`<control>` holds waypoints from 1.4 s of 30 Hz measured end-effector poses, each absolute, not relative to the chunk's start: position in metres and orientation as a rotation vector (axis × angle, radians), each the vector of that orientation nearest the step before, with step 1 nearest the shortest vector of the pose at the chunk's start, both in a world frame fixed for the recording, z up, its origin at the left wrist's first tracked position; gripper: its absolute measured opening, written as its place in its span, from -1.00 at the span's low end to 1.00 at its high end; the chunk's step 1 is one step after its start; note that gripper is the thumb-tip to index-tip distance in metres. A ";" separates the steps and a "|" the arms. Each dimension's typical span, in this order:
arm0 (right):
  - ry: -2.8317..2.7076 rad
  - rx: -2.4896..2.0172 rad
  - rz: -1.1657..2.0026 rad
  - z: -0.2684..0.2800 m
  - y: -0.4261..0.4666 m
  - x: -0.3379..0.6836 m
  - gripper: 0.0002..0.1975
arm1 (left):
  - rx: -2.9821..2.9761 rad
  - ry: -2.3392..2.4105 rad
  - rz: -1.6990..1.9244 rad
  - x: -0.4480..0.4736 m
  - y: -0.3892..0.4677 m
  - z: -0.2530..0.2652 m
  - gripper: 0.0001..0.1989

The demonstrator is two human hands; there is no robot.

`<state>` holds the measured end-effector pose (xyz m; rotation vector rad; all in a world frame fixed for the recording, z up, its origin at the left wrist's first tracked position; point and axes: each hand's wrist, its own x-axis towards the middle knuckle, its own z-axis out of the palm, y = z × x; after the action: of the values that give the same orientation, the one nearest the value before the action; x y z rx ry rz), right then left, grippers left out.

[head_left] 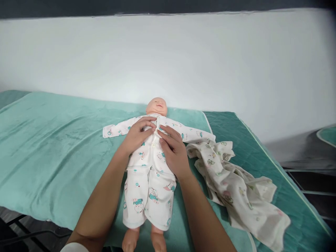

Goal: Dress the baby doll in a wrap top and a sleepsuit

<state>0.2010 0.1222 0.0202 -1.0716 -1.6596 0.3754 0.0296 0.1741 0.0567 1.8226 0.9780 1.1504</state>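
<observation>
A baby doll [156,106] lies on its back, dressed in a white long-sleeved shirt [141,157] and matching white trousers [139,196], both with small teal and pink prints. My left hand [140,133] is on the left side of the shirt's front opening, thumb and fingers drawn together at the cloth edge. From the right, my right hand [173,148] meets it with its fingertips at the same edge, near a button. Another button [153,144] shows lower on the shirt. The fingertips partly cover the cloth they grip. Both doll sleeves stretch out sideways.
A crumpled cream garment with prints [236,189] lies right of the doll, touching its sleeve end. Under everything spreads a light teal sheet [52,150] over a darker green quilted cover [252,154]. A white wall [168,59] stands behind. Dark cables [34,232] hang at lower left.
</observation>
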 end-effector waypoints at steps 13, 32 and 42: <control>-1.720 -1.106 0.213 0.023 0.116 0.196 -0.61 | 1.804 0.908 1.067 0.024 0.176 0.058 -0.83; -1.557 -1.137 0.450 0.021 0.116 0.193 -0.76 | 1.769 0.926 1.048 0.026 0.173 0.058 -0.90; -1.646 -1.073 0.590 0.030 0.112 0.205 -0.91 | 1.959 0.866 0.772 0.006 0.164 0.069 -0.78</control>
<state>0.2053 0.1123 0.0300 -1.0730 -1.6457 0.5896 0.0064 0.1636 0.0692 1.9591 0.8664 0.7717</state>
